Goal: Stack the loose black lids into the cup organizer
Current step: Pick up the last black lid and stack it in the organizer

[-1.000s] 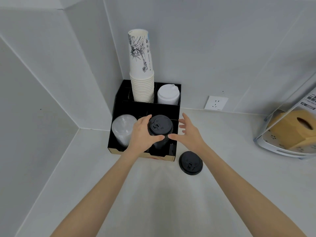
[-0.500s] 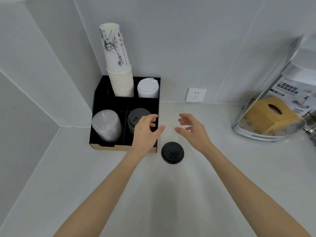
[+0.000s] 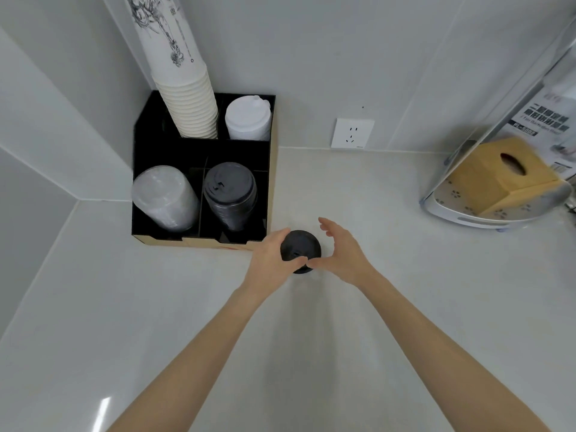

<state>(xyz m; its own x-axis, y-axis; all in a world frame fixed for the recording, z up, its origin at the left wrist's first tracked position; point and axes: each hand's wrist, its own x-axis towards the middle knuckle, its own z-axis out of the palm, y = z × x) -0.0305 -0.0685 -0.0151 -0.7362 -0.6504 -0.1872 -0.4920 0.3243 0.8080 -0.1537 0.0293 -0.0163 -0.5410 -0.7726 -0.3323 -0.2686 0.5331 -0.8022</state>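
Observation:
A loose black lid (image 3: 300, 248) lies on the white counter just right of the black cup organizer (image 3: 272, 169). My left hand (image 3: 270, 260) curls around the lid's left and front rim, thumb touching its front edge. Cupped around the lid's right side, my right hand (image 3: 341, 249) has its fingers spread above it and its thumb meeting the left thumb. A stack of black lids (image 3: 230, 194) stands in the organizer's front right compartment.
The organizer sits in the wall corner with a tall stack of paper cups (image 3: 187, 98), white lids (image 3: 247, 120) and clear lids (image 3: 163, 198). A wall socket (image 3: 352, 133) is behind. A wooden tissue box (image 3: 508, 173) sits on a tray at the right.
Both hands left the black lid stack in the organizer, moved right and down, and closed in around the loose lid on the counter. The camera moved nearer.

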